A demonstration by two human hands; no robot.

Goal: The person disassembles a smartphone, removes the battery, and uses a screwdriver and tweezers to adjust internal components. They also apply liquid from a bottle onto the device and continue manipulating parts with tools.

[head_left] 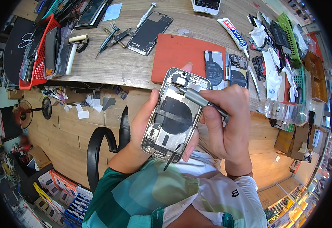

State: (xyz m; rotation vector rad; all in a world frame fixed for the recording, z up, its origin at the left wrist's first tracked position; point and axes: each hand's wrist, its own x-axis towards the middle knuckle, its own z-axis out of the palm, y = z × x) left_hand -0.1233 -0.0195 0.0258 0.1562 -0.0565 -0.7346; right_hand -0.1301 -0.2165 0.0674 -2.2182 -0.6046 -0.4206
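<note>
My left hand (pixel 145 119) cradles an opened phone housing (pixel 173 117), its silver frame upright and its dark inner parts, flat cables and round coil facing me. My right hand (pixel 226 121) grips a grey screwdriver (pixel 200 99) like a pen. The tool's tip touches the upper part of the housing, near the camera corner. A thin dark cable hangs from the housing's lower edge. Both hands are raised above the near edge of the wooden workbench (pixel 109 64).
On the bench lie a red work mat (pixel 177 51), two more open phone backs (pixel 226 68), a black screen panel (pixel 149 32), screwdrivers (pixel 109 38), a glue tube (pixel 234 32), a red basket (pixel 40 57) of phones and green trays at right. A black chair (pixel 97 152) stands below.
</note>
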